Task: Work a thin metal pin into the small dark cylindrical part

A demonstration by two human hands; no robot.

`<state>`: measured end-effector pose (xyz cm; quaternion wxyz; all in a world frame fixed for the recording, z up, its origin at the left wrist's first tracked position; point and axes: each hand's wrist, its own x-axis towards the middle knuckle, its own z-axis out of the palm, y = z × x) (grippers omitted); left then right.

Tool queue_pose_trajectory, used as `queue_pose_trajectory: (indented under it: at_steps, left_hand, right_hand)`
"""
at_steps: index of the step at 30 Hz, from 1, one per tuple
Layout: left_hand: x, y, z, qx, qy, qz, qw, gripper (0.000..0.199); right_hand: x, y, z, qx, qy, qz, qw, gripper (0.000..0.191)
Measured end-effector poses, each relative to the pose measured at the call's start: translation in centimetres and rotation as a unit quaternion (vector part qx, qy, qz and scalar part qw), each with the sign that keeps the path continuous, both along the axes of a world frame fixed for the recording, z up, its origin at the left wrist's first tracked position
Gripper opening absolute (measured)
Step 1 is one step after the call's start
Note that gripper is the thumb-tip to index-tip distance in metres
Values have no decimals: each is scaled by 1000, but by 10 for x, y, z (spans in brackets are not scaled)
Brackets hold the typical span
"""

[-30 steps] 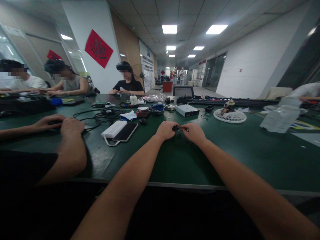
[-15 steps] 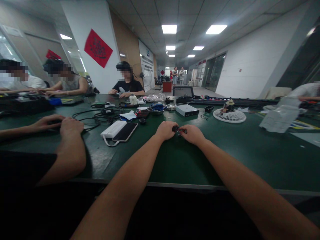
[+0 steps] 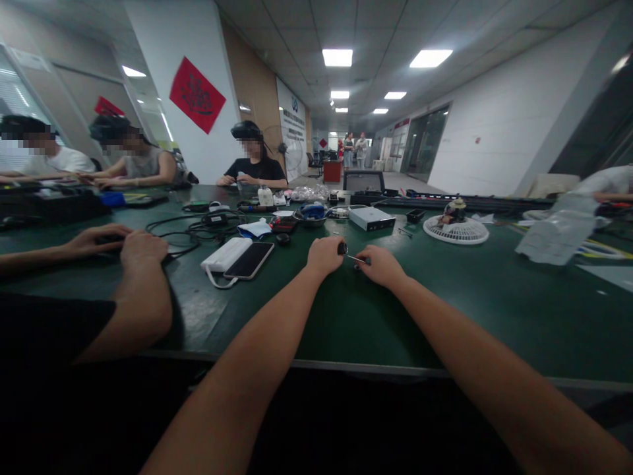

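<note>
My left hand (image 3: 324, 256) is closed around a small round black part (image 3: 342, 248) above the green table (image 3: 366, 323). Facing it from the right, my right hand (image 3: 380, 264) pinches the dark handle of a thin metal tool (image 3: 356, 258), whose shaft points left toward the black part. Whether the tip touches the part is too small to tell. Just under my right fingertips, a small dark piece (image 3: 357, 267) shows on the table. Left of my hands lie a black phone (image 3: 249, 260) and a white power bank (image 3: 226, 255) with a white cable.
A silver-and-black box (image 3: 372, 218), a small black tray (image 3: 415, 216) and a white fan grille (image 3: 455, 229) stand beyond my hands. Black cables (image 3: 198, 227) and a round black piece (image 3: 283, 239) lie left. A co-worker's hands (image 3: 141, 249) are at the far left; clear plastic (image 3: 556, 231) is right.
The thin metal shaft now shows between my hands, which are slightly farther apart. The black part in my left hand has turned, showing a round end. The whole view has shifted slightly.
</note>
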<state>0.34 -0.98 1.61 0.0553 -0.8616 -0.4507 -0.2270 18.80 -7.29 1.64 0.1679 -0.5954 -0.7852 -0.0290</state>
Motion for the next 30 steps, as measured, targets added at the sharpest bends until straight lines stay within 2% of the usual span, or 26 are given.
queue_pose_trajectory:
  at_steps: [7, 16, 22, 30]
  left_hand:
    - [-1, 1, -1, -3, 13, 2, 1000, 31]
    - [-1, 1, 0, -4, 24, 5, 1000, 31]
    - [-1, 1, -1, -10, 29, 6, 1000, 31]
    - [0, 2, -2, -13, 34, -1, 999, 31]
  right_hand:
    - [-3, 3, -5, -28, -16, 11, 999, 26]
    - [0, 6, -4, -53, 7, 25, 998, 35]
    - [-1, 4, -2, -33, 22, 29, 999, 28]
    - [0, 1, 1, 33, 49, -6, 998, 26]
